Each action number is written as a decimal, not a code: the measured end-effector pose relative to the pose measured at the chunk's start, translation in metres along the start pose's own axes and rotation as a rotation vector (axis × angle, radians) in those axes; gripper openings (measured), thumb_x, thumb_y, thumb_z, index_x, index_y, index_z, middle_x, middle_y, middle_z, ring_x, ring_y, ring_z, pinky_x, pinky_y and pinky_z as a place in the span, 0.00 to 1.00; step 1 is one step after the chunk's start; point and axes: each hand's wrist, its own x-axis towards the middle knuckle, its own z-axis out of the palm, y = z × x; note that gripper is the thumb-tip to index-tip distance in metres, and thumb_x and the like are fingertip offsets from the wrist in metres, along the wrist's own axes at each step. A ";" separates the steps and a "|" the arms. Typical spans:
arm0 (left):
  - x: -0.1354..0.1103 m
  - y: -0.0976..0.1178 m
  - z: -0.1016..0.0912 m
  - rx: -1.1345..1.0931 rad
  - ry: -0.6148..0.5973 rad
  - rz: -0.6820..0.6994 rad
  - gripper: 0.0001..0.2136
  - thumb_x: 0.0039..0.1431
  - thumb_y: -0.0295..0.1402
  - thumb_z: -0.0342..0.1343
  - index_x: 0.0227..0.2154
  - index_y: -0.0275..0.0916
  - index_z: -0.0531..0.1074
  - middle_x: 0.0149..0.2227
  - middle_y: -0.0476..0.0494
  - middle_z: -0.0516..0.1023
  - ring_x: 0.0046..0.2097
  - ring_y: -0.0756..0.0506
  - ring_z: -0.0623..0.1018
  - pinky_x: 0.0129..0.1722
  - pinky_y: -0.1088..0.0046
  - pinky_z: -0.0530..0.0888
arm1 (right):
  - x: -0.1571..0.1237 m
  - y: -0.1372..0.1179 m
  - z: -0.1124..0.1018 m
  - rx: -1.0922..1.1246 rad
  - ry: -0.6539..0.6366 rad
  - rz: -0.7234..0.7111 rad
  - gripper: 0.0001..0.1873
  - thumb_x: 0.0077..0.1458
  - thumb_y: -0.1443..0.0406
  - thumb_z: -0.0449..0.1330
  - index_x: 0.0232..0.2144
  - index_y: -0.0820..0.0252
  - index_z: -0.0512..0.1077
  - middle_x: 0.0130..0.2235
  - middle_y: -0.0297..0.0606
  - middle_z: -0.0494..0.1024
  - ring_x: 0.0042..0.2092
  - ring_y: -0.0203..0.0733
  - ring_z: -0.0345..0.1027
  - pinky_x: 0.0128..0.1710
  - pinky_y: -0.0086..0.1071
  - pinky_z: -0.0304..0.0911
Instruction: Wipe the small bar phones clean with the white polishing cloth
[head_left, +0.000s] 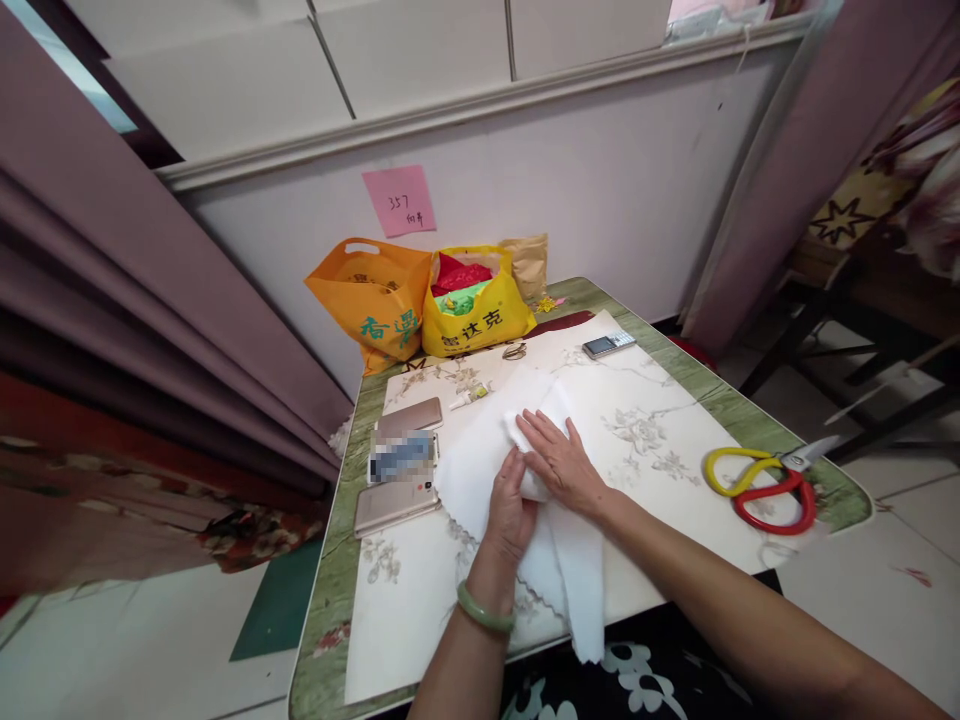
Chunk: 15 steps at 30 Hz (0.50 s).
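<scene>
A soft white cloth (579, 570) lies partly folded at the middle of the table, and one corner hangs over the front edge toward my lap. My left hand (511, 510), with a pale green bangle at the wrist, has its thumb and fingers closed on a fold of this cloth. Lying over the same fold, my right hand (559, 460) is stretched out with its fingers spread, touching the cloth from above. The hands nearly meet at the left fingertips. Part of the cloth beneath the palms is hidden.
Scissors (772, 490) with yellow and red handles rest at the right edge. Several phones (397, 507) lie on the left, beside a small tube (470, 396). An orange bag (375, 300), a filled yellow bag (480, 318) and a keypad phone (609, 345) are farther back.
</scene>
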 end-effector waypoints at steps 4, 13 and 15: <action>0.002 0.001 -0.002 -0.048 -0.004 -0.017 0.19 0.56 0.31 0.60 0.51 0.39 0.72 0.54 0.40 0.74 0.58 0.42 0.71 0.59 0.65 0.65 | -0.001 0.006 0.003 0.180 0.023 0.075 0.29 0.67 0.52 0.35 0.67 0.50 0.44 0.68 0.37 0.48 0.68 0.47 0.40 0.63 0.58 0.40; 0.011 0.003 -0.008 -0.223 0.166 -0.084 0.20 0.60 0.37 0.55 0.54 0.36 0.70 0.55 0.39 0.74 0.60 0.42 0.68 0.61 0.65 0.65 | -0.019 -0.004 0.011 -0.008 0.014 -0.042 0.37 0.66 0.50 0.40 0.68 0.56 0.31 0.69 0.43 0.43 0.69 0.47 0.37 0.65 0.58 0.33; 0.014 0.004 -0.012 -0.260 0.218 -0.115 0.19 0.62 0.38 0.52 0.53 0.35 0.70 0.52 0.39 0.76 0.59 0.43 0.70 0.60 0.66 0.66 | -0.032 -0.009 0.012 -0.089 0.009 -0.114 0.40 0.64 0.48 0.43 0.68 0.58 0.30 0.68 0.45 0.45 0.68 0.48 0.39 0.65 0.57 0.30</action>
